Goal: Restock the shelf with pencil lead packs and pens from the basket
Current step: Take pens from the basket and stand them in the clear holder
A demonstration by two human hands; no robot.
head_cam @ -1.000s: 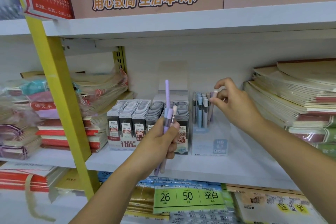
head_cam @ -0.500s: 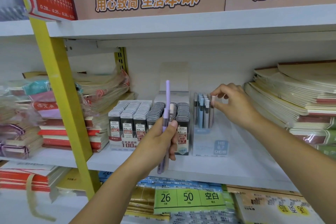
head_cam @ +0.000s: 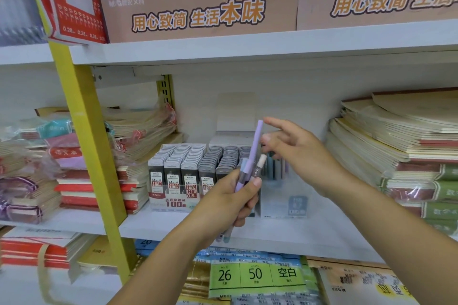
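My left hand (head_cam: 238, 195) grips a small bunch of pens (head_cam: 254, 156) upright in front of the middle shelf; a lilac one sticks up highest. My right hand (head_cam: 295, 151) hovers just right of the lilac pen's top, fingers spread and holding nothing. Behind it stands a clear pen box (head_cam: 282, 195) with several bluish pens, partly hidden by the hand. Rows of pencil lead packs (head_cam: 188, 168) fill a display box on the shelf, left of the pens.
Stacks of notebooks (head_cam: 396, 146) lie at the right of the white shelf (head_cam: 309, 233), wrapped notebook stacks (head_cam: 74, 163) at the left. A yellow upright (head_cam: 84, 131) stands left of centre. Cardboard display boxes (head_cam: 198, 10) sit above. Paper packs fill the shelf below.
My right hand has let go of the pen it set in the clear box and has drawn back left toward the pens in my left hand.
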